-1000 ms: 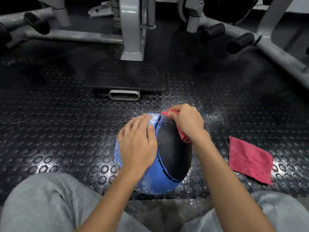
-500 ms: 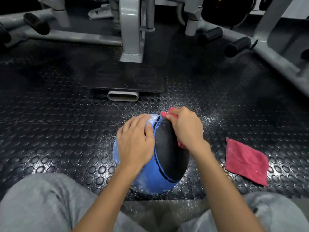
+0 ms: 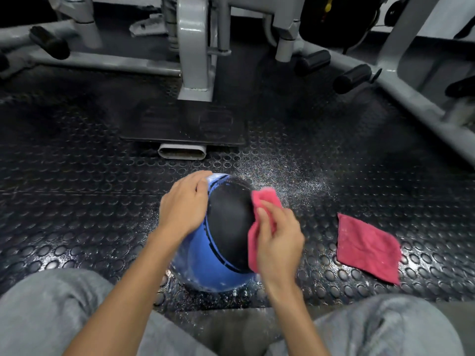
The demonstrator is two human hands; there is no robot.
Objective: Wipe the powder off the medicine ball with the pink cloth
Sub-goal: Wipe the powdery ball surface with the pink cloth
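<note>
A blue and black medicine ball (image 3: pixel 226 227) sits on the studded black floor between my knees, with white powder left on its blue lower rim. My left hand (image 3: pixel 183 205) lies on the ball's upper left side, fingers spread over it. My right hand (image 3: pixel 279 242) holds a pink cloth (image 3: pixel 261 214) against the right side of the black panel. The cloth hangs down the ball's right edge under my fingers.
A second pink cloth (image 3: pixel 367 249) lies flat on the floor to the right. Scattered powder (image 3: pixel 290 176) dusts the floor behind the ball. A grey machine post (image 3: pixel 195 47) with a black foot plate (image 3: pixel 185 127) stands ahead, and a grey frame bar (image 3: pixel 421 106) runs along the right.
My right hand has slid with the cloth from the ball's top down its right side towards me. The left hand has stayed on the ball's left side.
</note>
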